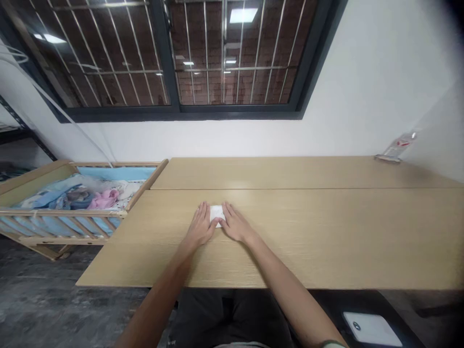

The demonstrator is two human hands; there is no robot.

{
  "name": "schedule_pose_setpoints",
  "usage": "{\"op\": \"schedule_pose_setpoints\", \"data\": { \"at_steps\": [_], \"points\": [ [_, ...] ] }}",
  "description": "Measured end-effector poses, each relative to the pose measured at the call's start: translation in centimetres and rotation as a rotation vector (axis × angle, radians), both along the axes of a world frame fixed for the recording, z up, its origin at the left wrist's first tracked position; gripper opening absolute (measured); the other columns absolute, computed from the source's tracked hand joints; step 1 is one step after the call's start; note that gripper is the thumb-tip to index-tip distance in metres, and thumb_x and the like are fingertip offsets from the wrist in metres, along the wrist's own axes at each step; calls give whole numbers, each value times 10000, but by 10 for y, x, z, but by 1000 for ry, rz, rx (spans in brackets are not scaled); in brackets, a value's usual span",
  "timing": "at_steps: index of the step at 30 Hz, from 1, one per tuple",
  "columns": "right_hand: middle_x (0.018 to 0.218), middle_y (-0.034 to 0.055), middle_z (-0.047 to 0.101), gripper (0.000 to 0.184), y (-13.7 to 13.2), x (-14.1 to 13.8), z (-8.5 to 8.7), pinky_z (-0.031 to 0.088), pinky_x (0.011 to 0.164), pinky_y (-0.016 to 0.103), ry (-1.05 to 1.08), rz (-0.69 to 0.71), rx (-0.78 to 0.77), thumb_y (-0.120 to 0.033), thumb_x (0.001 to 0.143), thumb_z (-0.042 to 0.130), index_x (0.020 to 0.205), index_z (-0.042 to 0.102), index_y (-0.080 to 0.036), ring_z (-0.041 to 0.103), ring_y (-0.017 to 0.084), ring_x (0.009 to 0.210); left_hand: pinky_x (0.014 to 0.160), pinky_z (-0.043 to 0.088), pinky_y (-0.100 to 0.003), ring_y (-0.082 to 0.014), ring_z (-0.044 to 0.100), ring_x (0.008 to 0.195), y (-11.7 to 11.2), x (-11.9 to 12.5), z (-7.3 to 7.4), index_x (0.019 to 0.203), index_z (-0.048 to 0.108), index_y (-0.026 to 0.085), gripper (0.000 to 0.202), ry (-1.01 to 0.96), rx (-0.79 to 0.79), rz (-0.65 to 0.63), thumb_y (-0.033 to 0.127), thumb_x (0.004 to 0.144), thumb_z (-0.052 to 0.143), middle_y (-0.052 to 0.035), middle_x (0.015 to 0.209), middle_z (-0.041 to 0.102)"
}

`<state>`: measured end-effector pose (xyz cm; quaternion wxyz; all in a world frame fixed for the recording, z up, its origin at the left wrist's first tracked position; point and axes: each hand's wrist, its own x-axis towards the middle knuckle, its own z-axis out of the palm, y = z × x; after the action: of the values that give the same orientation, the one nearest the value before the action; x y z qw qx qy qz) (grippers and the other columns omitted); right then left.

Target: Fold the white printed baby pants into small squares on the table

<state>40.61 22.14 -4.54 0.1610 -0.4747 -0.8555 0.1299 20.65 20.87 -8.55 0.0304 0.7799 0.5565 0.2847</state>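
A small white rectangle (pixel 217 213), perhaps folded cloth or paper, lies flat on the light wooden table (pixel 326 232). My left hand (pixel 200 226) rests flat along its left side, fingers stretched away from me. On the opposite side lies my right hand (pixel 235 223), also flat with straight fingers. Both thumbs reach inward over the near part of the white piece and nearly meet. My fingers partly cover its side edges, and neither hand is wrapped around anything.
Left of the table stands a wooden crib (pixel 79 212) holding blue, white and pink cloth. A clear plastic bottle (pixel 397 147) is at the table's far right by the wall. Below the near edge, a white phone-like device (pixel 373 329) lies on a black surface. A barred window is ahead.
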Motion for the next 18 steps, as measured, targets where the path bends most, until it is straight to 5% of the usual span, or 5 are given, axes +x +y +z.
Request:
{"op": "schedule_pose_setpoints", "data": {
  "at_steps": [3, 6, 10, 18],
  "points": [
    [1677, 223, 210, 879, -2, 7, 8, 201, 1235, 536, 29, 82, 75, -700, 982, 342, 1606, 268, -85, 150, 370, 1559, 1220, 327, -483, -278, 395, 1478, 1, -10, 9, 1474, 440, 155, 601, -52, 49, -110, 532, 1007, 416, -163, 1565, 466],
    [1572, 215, 392, 812, -3, 13, 13, 302, 1166, 537, 52, 155, 148, -665, 932, 521, 1551, 394, -155, 347, 379, 1436, 1149, 414, -484, -284, 557, 1318, -2, -17, 13, 1370, 536, 203, 580, -82, 48, -134, 571, 923, 575, -125, 1389, 628],
    [1426, 202, 519, 746, -1, 17, 13, 354, 1113, 499, 39, 197, 173, -457, 868, 666, 1500, 451, -124, 454, 343, 1300, 1169, 387, -515, -320, 542, 1332, -5, -19, 13, 1424, 479, 209, 788, -74, 29, -158, 571, 775, 743, -130, 1416, 604],
    [1399, 160, 575, 599, 7, 12, 3, 368, 1103, 435, 51, 116, 205, -172, 818, 581, 1414, 545, -132, 490, 298, 1278, 1215, 343, -497, -265, 570, 1305, -2, -17, 12, 1305, 564, 221, 530, -108, 34, -137, 201, 777, 609, -90, 1333, 666]
  ]
}}
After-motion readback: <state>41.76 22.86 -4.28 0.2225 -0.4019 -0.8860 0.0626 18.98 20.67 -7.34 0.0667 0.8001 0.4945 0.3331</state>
